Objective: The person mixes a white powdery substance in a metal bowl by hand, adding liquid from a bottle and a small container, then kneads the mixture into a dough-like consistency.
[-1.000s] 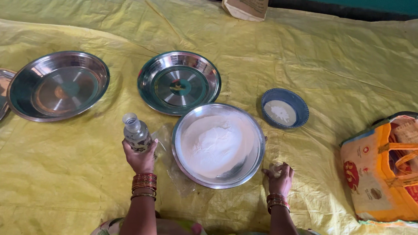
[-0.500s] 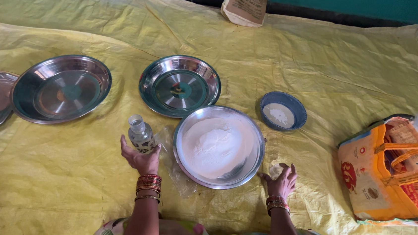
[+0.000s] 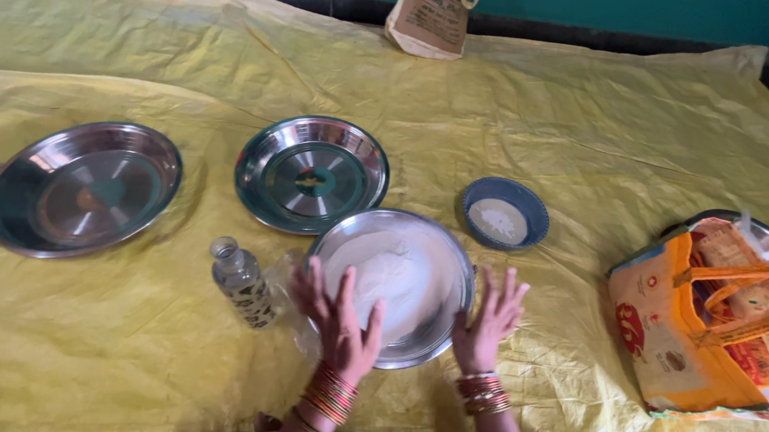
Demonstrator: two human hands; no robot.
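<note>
In the head view, a round steel plate filled with white flour is seen at the lower centre of the frame, lying flat on a yellow sheet with its open face upward; being round, no long axis can be told. The left hand is spread with fingers open over the plate's lower left rim, palm down, grasping nothing. The right hand is likewise open and blurred, held at the plate's lower right rim; whether it touches the rim cannot be told. Bangles are worn on both wrists.

Just left of the left hand, a small clear bottle is seen, tilted, its neck pointing toward the upper left. An empty steel plate lies just above the flour plate, and a larger steel plate lies at the left of the frame. A small blue bowl holding something white sits at the upper right of the flour plate. An orange and yellow bag rests at the right edge, and a brown paper bag at the top centre.
</note>
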